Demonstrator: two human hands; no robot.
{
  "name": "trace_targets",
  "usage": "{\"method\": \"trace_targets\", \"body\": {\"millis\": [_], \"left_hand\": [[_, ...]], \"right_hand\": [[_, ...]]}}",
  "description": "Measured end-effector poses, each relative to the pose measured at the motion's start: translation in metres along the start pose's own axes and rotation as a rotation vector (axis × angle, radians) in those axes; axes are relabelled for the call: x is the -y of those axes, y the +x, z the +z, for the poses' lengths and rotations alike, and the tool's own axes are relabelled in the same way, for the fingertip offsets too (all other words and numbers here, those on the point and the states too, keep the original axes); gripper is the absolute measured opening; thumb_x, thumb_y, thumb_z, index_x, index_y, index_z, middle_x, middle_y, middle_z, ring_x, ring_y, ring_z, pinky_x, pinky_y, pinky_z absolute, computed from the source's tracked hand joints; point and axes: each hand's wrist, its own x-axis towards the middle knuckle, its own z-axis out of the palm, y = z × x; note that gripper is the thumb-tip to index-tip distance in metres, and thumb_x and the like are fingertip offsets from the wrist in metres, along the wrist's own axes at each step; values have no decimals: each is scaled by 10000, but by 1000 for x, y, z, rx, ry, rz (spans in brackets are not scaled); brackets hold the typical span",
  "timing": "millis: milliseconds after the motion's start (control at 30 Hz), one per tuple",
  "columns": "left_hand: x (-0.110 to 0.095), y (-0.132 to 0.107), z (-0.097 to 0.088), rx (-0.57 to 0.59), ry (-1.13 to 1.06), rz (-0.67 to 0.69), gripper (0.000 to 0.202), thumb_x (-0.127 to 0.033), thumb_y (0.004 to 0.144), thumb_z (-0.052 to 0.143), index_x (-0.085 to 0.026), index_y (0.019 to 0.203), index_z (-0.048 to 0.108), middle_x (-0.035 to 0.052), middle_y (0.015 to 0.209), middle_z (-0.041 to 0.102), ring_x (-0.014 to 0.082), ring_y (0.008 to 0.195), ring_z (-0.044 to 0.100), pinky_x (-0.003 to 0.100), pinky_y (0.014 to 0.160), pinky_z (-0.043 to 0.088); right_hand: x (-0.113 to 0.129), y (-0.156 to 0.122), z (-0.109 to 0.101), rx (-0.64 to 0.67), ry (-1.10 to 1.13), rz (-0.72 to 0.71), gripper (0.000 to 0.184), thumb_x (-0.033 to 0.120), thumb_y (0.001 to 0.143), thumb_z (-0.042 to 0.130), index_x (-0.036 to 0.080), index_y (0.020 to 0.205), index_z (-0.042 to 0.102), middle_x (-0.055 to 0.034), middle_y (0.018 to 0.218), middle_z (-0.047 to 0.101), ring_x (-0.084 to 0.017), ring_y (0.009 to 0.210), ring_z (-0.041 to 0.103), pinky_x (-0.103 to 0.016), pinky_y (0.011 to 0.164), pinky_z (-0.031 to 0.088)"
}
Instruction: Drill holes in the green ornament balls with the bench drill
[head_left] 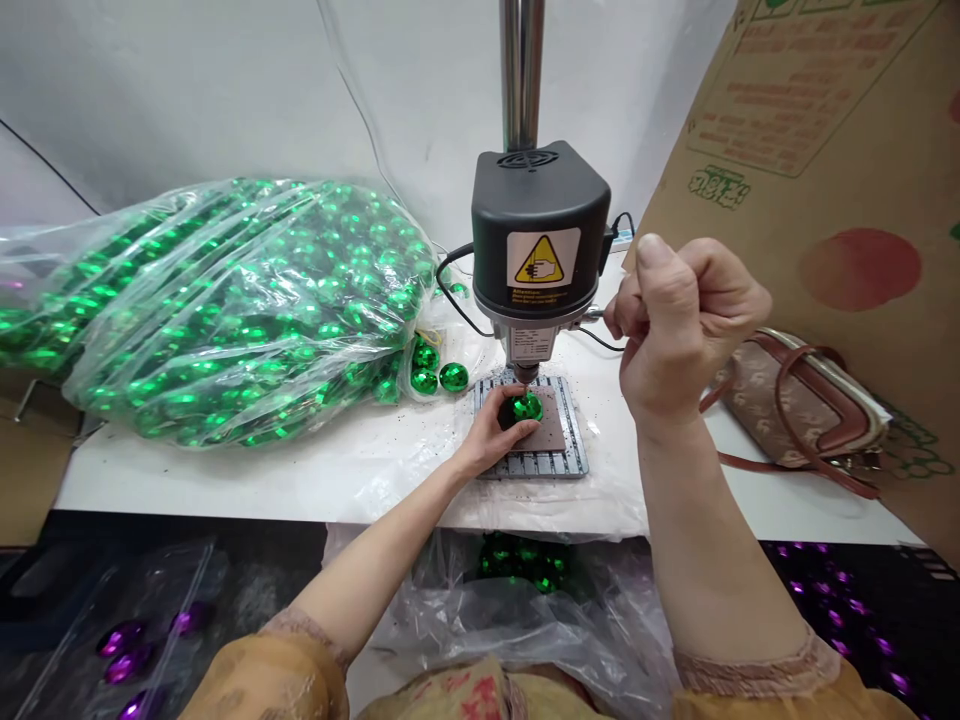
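Observation:
A shiny green faceted ball [527,406] sits on a brown pad [553,432] on the slotted metal base [574,462] of a small bench drill press [540,235]. The fingers and thumb of my left hand [496,432] curl round the ball, directly under the chuck [526,373]. Whether the drill bit enters the ball is too small to tell. Raised at the right of the drill head, my right hand [686,320] is closed round the feed lever [592,315], most of which the fingers hide.
A clear plastic bag [285,310] full of green balls fills the left of the table. Loose green balls [453,377] lie beside it. At right stand a brown handbag [806,400] and a large cardboard box [832,190]. Purple balls [127,660] lie below at left.

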Motion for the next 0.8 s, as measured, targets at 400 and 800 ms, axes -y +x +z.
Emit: {"method": "trace_targets", "body": {"millis": [400, 800], "left_hand": [[-5, -2, 5, -56, -84, -66, 546, -348, 729, 824, -197, 1161, 527, 98, 1210, 622, 270, 1166, 590, 424, 1036, 449], [-3, -3, 4, -51, -105, -67, 544, -338, 724, 827, -208, 1169, 543, 91, 1239, 613, 275, 1194, 574, 428, 1059, 432]], "right_hand": [[2, -8, -1, -37, -58, -25, 463, 268, 898, 572, 210, 571, 250, 70, 459, 263, -43, 396, 284, -262, 430, 257], [-10, -26, -7, -72, 0, -102, 491, 314, 857, 597, 208, 576, 209, 76, 451, 248, -43, 395, 251, -267, 409, 255]]}}
